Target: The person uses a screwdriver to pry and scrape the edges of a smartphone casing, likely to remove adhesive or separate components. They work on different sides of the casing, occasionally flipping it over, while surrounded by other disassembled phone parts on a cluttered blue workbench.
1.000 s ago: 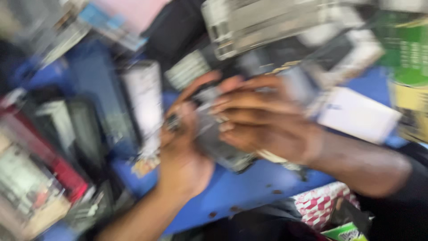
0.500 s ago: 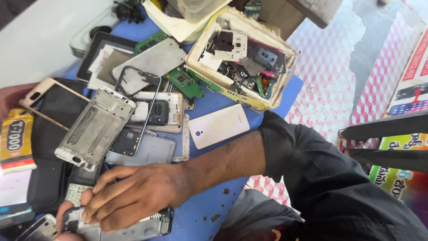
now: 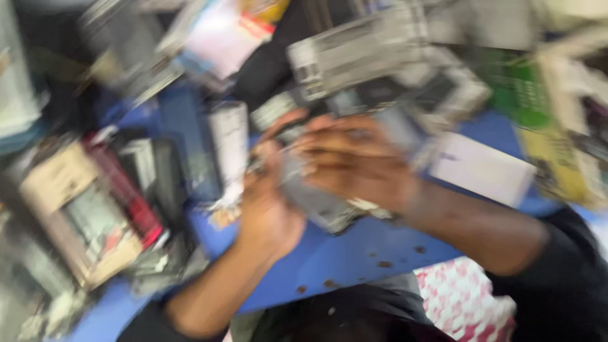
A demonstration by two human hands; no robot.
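Blue covered the worktable (image 3: 373,247), which was crowded with blurred phone parts and specked with small brown bits along its near edge. Both hands met near the middle over a grey phone body (image 3: 316,202): the left hand (image 3: 269,209) cupped it from the left side, and the right hand (image 3: 354,164) lay across its top with fingers curled over it, so both were closed on the piece. To the right, just beside the right wrist, lay a white back cover (image 3: 484,168). Farther off sat a silver phone frame (image 3: 354,54), and at the left a red-edged phone (image 3: 123,187) among stacked casings. Motion blur hid finer detail.
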